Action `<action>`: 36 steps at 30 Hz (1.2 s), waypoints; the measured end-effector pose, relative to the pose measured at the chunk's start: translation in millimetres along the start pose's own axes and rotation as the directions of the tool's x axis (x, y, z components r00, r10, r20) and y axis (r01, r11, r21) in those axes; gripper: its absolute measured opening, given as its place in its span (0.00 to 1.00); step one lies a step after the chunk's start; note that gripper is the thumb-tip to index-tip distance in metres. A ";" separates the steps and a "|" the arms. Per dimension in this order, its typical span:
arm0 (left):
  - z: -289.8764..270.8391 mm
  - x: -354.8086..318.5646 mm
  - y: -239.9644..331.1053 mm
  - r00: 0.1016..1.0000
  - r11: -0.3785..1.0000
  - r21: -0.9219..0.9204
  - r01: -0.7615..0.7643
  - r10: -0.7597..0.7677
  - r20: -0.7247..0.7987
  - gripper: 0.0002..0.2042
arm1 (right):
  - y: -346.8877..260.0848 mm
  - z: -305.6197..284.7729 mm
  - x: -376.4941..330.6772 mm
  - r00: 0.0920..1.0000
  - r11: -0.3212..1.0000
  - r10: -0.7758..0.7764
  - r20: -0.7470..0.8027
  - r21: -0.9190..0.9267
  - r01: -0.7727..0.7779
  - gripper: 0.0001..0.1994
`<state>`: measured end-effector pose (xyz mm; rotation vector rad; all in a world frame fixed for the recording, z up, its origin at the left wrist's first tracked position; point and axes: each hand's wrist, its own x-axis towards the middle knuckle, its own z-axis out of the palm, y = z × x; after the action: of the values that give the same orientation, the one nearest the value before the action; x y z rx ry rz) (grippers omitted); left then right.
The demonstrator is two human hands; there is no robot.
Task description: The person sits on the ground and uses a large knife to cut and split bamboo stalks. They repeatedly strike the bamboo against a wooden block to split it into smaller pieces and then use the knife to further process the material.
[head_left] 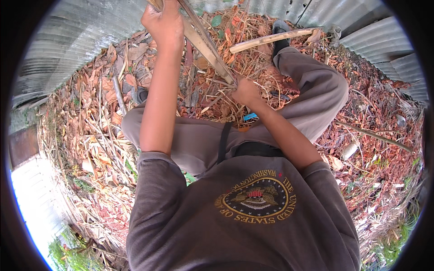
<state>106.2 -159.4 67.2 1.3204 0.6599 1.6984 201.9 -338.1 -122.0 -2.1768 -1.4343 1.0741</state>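
As I watch remotely, left hand [165, 22] (11 o'clock) and right hand [247, 93] (1 o'clock) have fingers clenched round split wooden strip [203, 44], 12 o'clock; pale stick [257, 43] by right shoe [280, 27], 1 o'clock.

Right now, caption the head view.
Left hand grips a wooden strip, right hand at its near end, above dry leaves.

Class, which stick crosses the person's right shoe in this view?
The pale strip crosses the right shoe; the held strips and thin far-right stick do not.
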 end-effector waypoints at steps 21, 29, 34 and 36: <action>-114.9 -224.7 -29.2 0.563 0.366 0.655 0.661 -0.819 -0.111 0.14 | 24.5 -53.4 -37.3 0.959 0.902 -0.252 0.131 0.390 0.184 0.21; -156.5 -216.7 -30.5 0.616 0.288 0.817 0.500 -0.781 -0.102 0.15 | 111.5 -223.9 -125.6 0.609 0.534 0.218 -0.763 0.615 0.580 0.10; -150.3 -189.9 -33.0 0.576 0.231 0.874 0.427 -0.815 -0.066 0.16 | 343.5 -136.3 -107.1 0.535 0.715 0.678 -0.504 0.622 -0.320 0.20; -150.2 -177.3 -29.7 0.594 0.208 0.911 0.356 -0.803 -0.050 0.13 | 400.1 -48.4 -93.9 0.615 0.730 0.676 -0.406 0.256 -0.634 0.35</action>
<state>-15.2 -284.2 -89.4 1.6753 1.6373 0.2243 475.4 -592.6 -299.9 -2.7164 -0.3346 0.6625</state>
